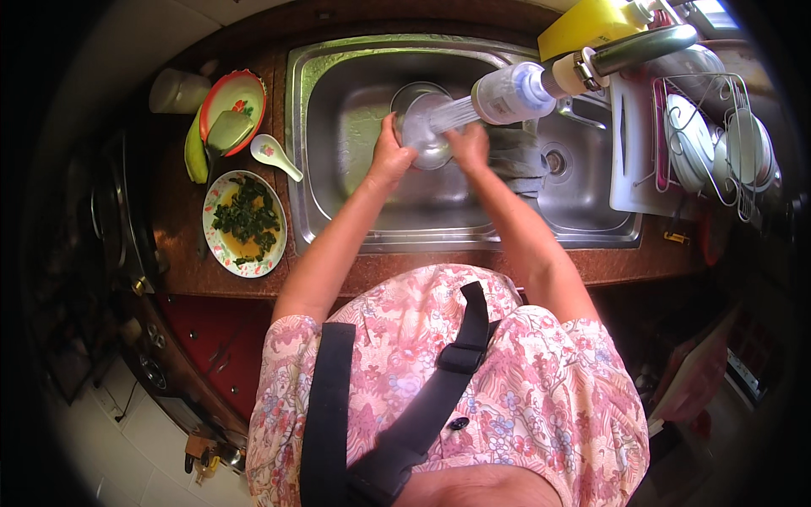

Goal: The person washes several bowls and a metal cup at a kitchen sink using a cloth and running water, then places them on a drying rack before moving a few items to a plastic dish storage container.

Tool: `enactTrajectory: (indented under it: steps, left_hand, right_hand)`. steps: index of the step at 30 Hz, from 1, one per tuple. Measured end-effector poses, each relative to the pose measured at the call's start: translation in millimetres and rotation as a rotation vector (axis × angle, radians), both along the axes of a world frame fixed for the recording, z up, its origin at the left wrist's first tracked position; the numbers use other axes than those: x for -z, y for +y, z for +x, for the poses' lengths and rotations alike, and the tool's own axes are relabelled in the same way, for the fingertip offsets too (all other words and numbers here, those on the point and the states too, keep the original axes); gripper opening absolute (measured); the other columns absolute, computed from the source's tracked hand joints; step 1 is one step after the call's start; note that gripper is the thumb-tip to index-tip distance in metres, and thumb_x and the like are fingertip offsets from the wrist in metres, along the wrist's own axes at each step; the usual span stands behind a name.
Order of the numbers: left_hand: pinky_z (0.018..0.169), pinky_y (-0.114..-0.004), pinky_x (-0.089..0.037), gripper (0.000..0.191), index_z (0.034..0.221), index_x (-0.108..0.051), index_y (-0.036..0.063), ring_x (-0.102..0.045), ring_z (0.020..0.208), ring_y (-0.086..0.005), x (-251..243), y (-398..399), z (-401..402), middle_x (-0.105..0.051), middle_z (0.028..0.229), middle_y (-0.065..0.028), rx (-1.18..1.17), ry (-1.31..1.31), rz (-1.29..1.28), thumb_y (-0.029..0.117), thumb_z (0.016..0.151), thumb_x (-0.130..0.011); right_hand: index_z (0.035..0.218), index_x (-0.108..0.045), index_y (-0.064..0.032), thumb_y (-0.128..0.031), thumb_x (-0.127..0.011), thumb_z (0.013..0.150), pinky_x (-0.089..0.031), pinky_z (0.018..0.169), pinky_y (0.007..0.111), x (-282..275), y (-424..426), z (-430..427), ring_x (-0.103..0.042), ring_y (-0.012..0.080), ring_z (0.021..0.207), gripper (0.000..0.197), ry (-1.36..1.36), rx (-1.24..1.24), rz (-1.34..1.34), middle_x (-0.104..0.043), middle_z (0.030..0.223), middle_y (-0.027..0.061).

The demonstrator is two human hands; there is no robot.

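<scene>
Over the large basin of a steel double sink (342, 184), my left hand (389, 155) grips a translucent round bowl (426, 136) by its left side, thumb along the near rim. Water streams from a white tap filter (510, 94) into the bowl. My right hand (470, 147) is at the bowl's right side, blurred, with its fingers partly hidden by the water. Behind the bowl shows a dark round rim, mostly covered. A grey cloth (516, 158) drapes over the sink divider, just right of my right hand.
Left on the brown counter are a plate of cooked greens (277, 253), a soup spoon (269, 151), and a red-rimmed bowl (253, 95) with a spatula (229, 132) across it. On the right stand a white cutting board (624, 184), a dish rack (659, 152) and a yellow container (583, 28).
</scene>
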State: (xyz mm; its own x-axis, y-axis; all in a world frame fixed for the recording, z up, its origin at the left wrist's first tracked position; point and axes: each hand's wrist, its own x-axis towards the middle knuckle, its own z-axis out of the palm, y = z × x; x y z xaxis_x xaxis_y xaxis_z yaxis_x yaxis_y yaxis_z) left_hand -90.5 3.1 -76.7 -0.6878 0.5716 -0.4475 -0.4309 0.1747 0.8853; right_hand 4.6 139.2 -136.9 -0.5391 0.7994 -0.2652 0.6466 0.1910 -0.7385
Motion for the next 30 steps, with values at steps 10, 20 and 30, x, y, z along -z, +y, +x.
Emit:
enactTrajectory:
  steps: [10,20,30]
  left_hand:
    - [0.06,-0.053,-0.056,0.051,0.118,-0.046,0.0061,-0.061,0.086,-0.0336,6.8,4.5,14.6,-0.057,0.103,-0.0142,0.031,-0.526,0.138,0.002,0.069,-0.053]
    - [0.079,-0.051,-0.052,0.054,0.124,-0.044,0.0092,-0.058,0.1,-0.027,49.8,-3.6,12.8,-0.055,0.115,-0.0101,0.172,-0.69,0.309,0.052,0.091,-0.041]
    - [0.083,-0.048,-0.051,0.061,0.126,-0.045,0.009,-0.059,0.103,-0.0259,25.3,14.1,26.6,-0.058,0.115,-0.0098,0.102,-0.626,0.17,0.057,0.09,-0.037]
  right_hand:
    - [0.074,-0.065,0.0022,-0.013,-0.054,0.077,-0.052,0.057,0.042,-53.8,6.3,4.6,-0.062,0.0369,0.061,0.018,0.035,-0.534,0.379,-0.061,0.072,0.0256]
    - [0.078,-0.06,-0.0061,-0.01,-0.058,0.075,-0.042,0.05,0.029,-61.7,-13.2,-19.5,-0.055,0.0192,0.057,0.005,0.225,-0.165,-0.858,-0.056,0.063,0.0042]
    - [0.091,-0.063,-0.001,-0.023,-0.061,0.075,-0.048,0.072,0.043,-55.9,-10.5,-15.6,-0.061,0.0388,0.082,0.027,0.04,-0.511,-0.154,-0.064,0.088,0.0215]
